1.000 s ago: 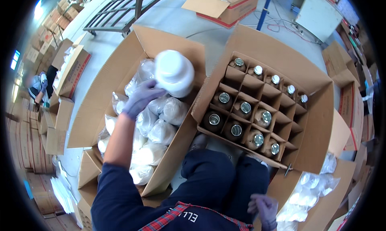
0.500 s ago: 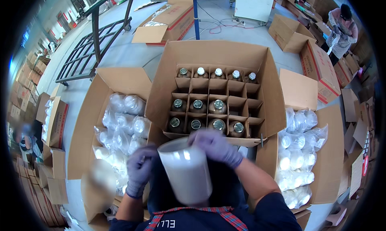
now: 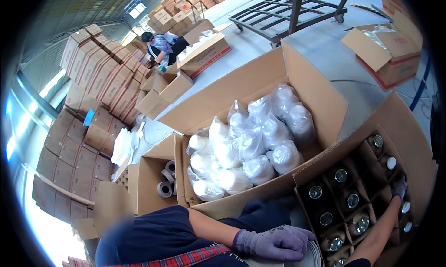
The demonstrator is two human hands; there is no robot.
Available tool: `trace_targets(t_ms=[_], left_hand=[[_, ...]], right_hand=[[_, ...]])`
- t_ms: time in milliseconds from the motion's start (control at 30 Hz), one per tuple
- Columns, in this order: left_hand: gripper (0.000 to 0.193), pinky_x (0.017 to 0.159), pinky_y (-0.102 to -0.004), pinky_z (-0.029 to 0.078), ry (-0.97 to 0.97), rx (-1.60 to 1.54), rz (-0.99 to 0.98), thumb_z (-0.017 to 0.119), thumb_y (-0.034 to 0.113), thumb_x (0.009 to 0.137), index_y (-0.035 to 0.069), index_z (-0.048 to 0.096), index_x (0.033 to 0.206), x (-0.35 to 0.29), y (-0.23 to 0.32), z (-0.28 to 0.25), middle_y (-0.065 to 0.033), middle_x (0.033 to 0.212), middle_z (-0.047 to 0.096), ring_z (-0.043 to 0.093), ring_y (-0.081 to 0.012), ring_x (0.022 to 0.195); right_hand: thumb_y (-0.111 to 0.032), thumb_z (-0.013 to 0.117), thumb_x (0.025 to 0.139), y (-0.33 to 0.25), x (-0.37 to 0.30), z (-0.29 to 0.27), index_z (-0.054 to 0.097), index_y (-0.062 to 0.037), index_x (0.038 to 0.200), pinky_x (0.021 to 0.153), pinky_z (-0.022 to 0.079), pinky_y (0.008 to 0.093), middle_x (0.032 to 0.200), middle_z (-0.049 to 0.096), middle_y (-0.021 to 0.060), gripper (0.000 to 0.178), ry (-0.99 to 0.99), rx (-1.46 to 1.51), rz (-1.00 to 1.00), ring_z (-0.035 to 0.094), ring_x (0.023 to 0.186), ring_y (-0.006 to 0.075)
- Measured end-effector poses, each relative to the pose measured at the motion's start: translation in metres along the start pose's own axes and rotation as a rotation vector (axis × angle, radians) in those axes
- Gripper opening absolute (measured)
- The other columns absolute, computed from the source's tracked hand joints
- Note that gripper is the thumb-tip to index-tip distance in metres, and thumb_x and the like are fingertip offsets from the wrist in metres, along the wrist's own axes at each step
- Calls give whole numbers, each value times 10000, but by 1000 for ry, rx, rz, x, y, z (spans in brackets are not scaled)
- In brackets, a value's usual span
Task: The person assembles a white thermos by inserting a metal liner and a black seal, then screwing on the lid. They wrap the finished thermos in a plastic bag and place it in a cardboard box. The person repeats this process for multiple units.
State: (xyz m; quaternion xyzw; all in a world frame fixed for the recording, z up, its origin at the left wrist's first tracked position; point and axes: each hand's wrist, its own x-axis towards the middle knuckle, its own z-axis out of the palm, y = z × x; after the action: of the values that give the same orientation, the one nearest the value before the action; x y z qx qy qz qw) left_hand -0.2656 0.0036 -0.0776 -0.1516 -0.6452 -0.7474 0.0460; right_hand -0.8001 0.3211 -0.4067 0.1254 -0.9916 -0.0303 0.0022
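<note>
In a purple-grey glove, my left hand is closed at the rim of a white tub by my lap; its fingers are curled together there. My right arm reaches across a divided carton on the right. The gloved right hand is down among its far cells, close to white-capped bottles, and its fingers are hidden. Other cells hold glass bottles with shiny metallic-looking tops. In front of me, an open carton holds several white items in clear plastic bags.
A smaller box with tape rolls adjoins the bagged carton. A black wheeled metal rack stands beyond it. Another person sits by open cartons at the far left, near stacked cartons. A red-striped carton stands at far right.
The view has swung left. My right hand has left the tub's rim and reached into the divided carton. My left hand has come onto the tub.
</note>
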Motion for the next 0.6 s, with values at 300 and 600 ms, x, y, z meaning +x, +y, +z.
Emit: trace_targets(t_ms=[300,600], left_hand=[[746,1135,-378,356,256,-681,-567,593,397,987,45,229,1535,9,-12,4,-110,1418,470,457,-204,1312],[609,924,-394,544,-37,-646,-397,610,379,960,45,403,1425,28,82,-10,-142,1292,553,601,-244,1150]], right_hand=[[-185,682,892,-81,-215,-302,555,-86,1319,947,476,460,1234,535,218,456,604,160,-157,547,1145,387],[-392,763,786,-213,-448,-507,507,-34,1378,999,409,489,1303,522,225,738,573,657,-563,509,1191,406]])
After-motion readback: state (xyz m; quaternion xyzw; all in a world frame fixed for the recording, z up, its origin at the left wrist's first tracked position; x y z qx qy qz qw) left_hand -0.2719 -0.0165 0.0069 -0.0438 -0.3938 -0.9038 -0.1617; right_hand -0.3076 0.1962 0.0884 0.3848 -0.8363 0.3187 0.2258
